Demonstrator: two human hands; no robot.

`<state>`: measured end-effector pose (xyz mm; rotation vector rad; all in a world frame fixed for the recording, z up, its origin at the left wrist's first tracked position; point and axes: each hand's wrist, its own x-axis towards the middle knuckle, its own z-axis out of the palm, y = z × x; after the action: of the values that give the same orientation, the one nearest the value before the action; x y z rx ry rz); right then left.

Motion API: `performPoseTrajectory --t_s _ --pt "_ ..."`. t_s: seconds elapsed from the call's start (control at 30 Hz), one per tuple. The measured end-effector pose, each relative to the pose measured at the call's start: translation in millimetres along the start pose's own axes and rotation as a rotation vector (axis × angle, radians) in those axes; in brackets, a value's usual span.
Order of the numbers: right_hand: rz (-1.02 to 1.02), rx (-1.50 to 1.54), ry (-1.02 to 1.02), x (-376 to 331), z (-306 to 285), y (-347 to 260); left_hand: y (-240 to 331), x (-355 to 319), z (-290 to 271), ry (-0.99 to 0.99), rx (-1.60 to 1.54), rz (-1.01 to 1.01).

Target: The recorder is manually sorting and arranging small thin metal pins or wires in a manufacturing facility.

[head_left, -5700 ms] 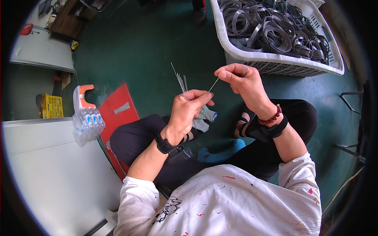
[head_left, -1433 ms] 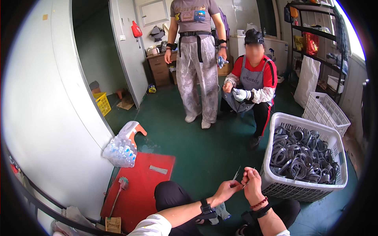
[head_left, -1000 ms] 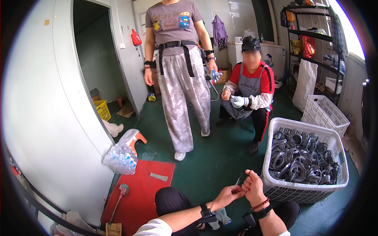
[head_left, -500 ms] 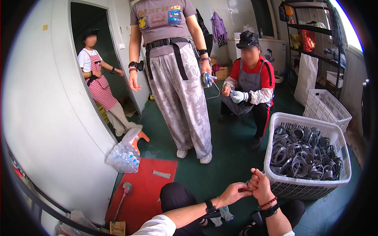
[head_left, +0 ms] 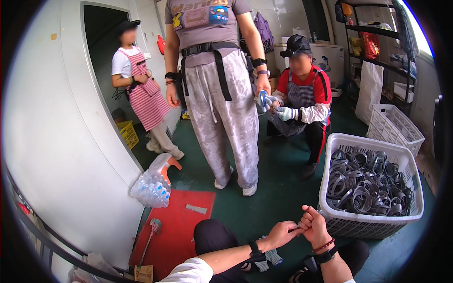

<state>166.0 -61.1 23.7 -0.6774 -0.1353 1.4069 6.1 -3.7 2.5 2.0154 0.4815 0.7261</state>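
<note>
A dark green floor [head_left: 278,188] runs across the whole room, and a big white wall [head_left: 61,155] curves up on the left with an open dark doorway [head_left: 101,52] cut into it. Metal shelving [head_left: 377,42] lines the far right. A person in grey trousers [head_left: 222,118] stands in the middle of the floor, another in a red top and apron [head_left: 302,104] crouches behind with gloved hands, and a third in a striped apron [head_left: 141,94] stands in the doorway. At right sits a white laundry-style basket [head_left: 373,224], heaped with grey metal bands [head_left: 363,184]; an empty basket [head_left: 394,127] stands behind it. A red mat [head_left: 174,231] lies by the wall, a pack of small water bottles [head_left: 151,188] at its top edge and a brush [head_left: 153,228] on it.

Down at the bottom edge, both hands meet just beside the full basket's front wall. The left hand [head_left: 281,233] pinches a thin sliver of a strip [head_left: 298,228], fingers closed on it, and the right hand [head_left: 314,226] is curled tight around the same spot; what lies inside that fist is too small to tell.
</note>
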Motion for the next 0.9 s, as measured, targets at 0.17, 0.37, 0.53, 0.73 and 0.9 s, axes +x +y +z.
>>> performPoseTrajectory --t_s 0.17,0.37,0.53,0.73,0.9 --pt "-0.039 -0.025 0.024 -4 7 3 8 2 -6 -0.042 -0.107 -0.180" --pt "-0.067 -0.076 0.090 3 14 6 9 -4 -8 -0.018 -0.190 -0.161" --pt "-0.038 -0.089 0.048 0 18 6 1 -5 -8 -0.011 -0.182 -0.129" --pt "-0.009 -0.101 0.060 1 12 6 3 -7 -4 -0.048 -0.135 -0.150" --pt "-0.005 -0.099 0.037 -3 17 1 6 -8 -1 -0.085 -0.192 -0.199"
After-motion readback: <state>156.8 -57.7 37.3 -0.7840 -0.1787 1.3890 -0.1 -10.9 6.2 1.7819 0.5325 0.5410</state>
